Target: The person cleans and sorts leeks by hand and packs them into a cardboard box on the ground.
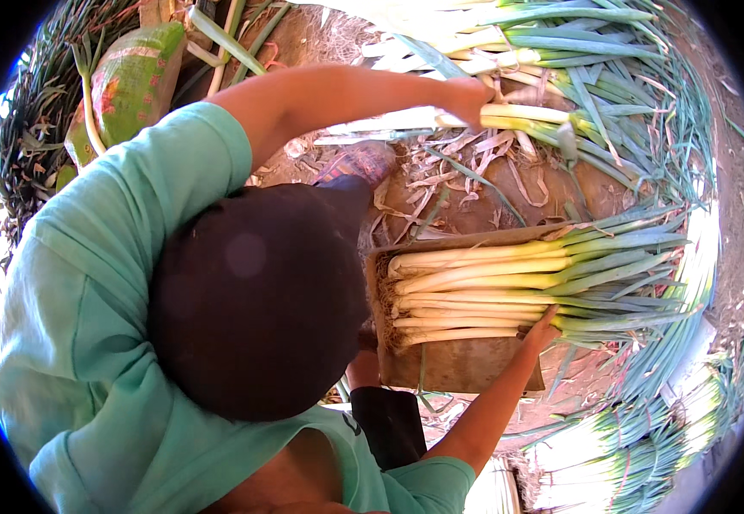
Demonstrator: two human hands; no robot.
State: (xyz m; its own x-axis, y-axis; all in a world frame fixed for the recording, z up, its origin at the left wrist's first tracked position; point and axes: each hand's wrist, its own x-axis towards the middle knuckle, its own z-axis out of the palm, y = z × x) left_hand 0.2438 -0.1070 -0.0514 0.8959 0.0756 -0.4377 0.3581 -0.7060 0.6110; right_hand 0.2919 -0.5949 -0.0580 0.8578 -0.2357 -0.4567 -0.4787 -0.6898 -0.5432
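Observation:
Long green onions (483, 281) with white stalks and blue-green leaves lie side by side in a shallow brown tray (466, 368), roots at its left side and leaves hanging past its right. My right hand (541, 330) grips the nearest stalks where white turns green; its fingers are partly hidden. Farther off, my left hand (466, 98) reaches across to a loose heap of green onions (552, 51). Its fingers are closed round a stalk at the near edge of that heap. My bent knee (261, 300) in dark cloth fills the space left of the tray.
Dry peeled skins (509, 176) litter the ground between heap and tray. At the lower right lie tied bundles of green onions (620, 454). A green bag (136, 81) stands at the upper left beside a dark leafy pile (21, 146). My foot (359, 163) rests near the tray's far left corner.

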